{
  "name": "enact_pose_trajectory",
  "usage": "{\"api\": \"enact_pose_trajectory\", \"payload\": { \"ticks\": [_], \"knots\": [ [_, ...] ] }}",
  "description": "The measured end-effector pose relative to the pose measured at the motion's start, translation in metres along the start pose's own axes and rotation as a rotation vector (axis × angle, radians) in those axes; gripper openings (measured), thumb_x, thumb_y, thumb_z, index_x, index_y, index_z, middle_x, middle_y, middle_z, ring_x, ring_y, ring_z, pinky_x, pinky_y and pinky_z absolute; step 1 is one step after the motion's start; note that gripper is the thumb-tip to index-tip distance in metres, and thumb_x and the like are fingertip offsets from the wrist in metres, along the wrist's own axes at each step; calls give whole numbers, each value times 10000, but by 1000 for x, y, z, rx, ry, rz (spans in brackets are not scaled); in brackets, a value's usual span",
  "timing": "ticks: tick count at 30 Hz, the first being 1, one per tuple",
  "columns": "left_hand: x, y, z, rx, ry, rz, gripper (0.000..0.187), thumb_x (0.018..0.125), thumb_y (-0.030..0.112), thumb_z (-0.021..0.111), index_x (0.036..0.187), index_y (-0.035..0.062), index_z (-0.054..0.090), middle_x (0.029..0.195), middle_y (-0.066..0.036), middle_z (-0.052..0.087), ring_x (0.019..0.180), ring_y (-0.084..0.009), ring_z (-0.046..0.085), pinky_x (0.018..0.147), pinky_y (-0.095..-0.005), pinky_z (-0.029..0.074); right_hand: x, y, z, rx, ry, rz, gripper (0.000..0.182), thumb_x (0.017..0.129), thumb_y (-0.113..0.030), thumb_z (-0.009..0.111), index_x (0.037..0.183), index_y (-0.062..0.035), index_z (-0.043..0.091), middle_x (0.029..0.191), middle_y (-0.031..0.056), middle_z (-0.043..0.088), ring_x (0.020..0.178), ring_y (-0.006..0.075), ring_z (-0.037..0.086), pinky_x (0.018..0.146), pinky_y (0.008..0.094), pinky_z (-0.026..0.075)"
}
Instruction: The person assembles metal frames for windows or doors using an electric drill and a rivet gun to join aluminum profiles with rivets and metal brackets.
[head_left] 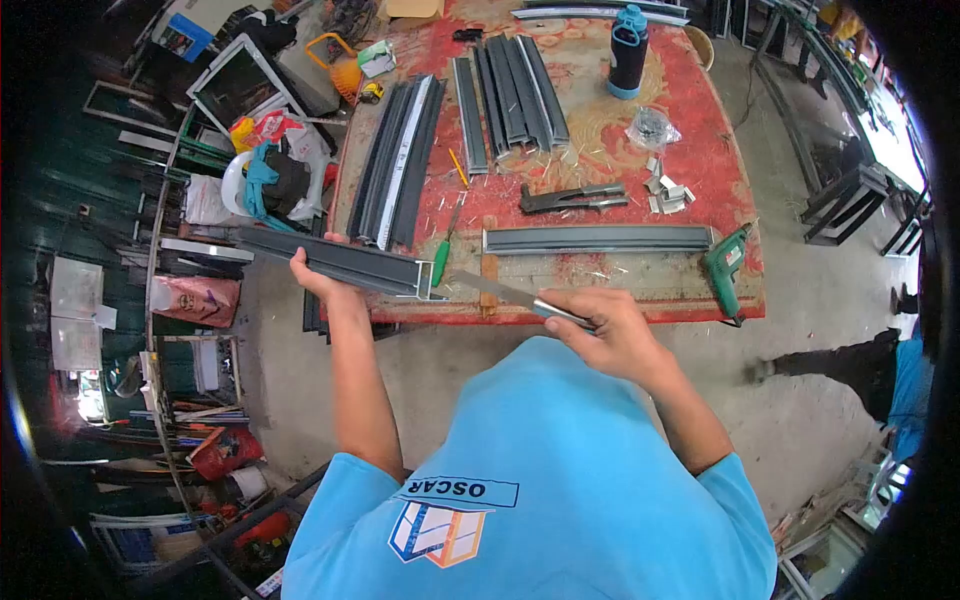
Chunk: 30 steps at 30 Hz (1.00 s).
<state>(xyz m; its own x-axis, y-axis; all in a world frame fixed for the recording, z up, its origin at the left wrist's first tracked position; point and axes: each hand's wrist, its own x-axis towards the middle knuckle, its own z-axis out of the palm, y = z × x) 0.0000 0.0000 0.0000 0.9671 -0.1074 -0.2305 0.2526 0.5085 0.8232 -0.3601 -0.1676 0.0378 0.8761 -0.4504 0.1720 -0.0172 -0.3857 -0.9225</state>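
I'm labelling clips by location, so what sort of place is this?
Probably a workshop for making metal frames, perhaps windows or doors: dark channel profiles lie in groups on a worn red worktable, and a green power drill rests near its corner.

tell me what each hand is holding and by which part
The left hand holds a dark grey profile near its middle; the right hand holds a flat-bladed tool by its handle.
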Motion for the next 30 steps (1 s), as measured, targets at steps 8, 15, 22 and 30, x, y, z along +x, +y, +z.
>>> {"api": "enact_pose_trajectory", "payload": {
  "ticks": [8, 15, 22, 30],
  "knots": [
    [-46, -13, 26, 159, -101, -101, 542, 792, 542, 463, 978, 40, 547, 893, -116, 612, 791, -284, 598, 699, -520, 501, 19, 28, 40, -29, 32, -94, 323, 875, -214, 645, 1154, -52, 664, 967, 189, 683, 869, 374, 652, 758, 431, 523],
    [24, -18, -33, 131, -321, -195, 540, 763, 595, 469, 925, 95, 594, 899, -92, 619, 869, -305, 598, 733, -502, 480, 4, 30, 31, 56, -37, -129, 303, 847, -204, 645, 1101, -39, 661, 946, 199, 668, 874, 384, 634, 768, 474, 487],
    [70, -39, -22, 46, -251, -62, 543, 836, 491, 477, 1022, -6, 591, 955, -151, 637, 911, -301, 616, 860, -424, 474, -15, 46, 4, 28, -173, -91, 372, 860, -169, 640, 1200, -24, 612, 982, 206, 675, 899, 377, 639, 778, 443, 491],
    [68, -29, -8, 53, -199, 25, 620, 877, 450, 534, 1293, -9, 507, 1138, -201, 608, 1029, -375, 605, 862, -536, 489, -85, 72, -26, 257, 111, 63, 397, 908, -219, 646, 1228, 3, 573, 1052, 131, 648, 987, 214, 603, 856, 364, 474]
  ]
}}
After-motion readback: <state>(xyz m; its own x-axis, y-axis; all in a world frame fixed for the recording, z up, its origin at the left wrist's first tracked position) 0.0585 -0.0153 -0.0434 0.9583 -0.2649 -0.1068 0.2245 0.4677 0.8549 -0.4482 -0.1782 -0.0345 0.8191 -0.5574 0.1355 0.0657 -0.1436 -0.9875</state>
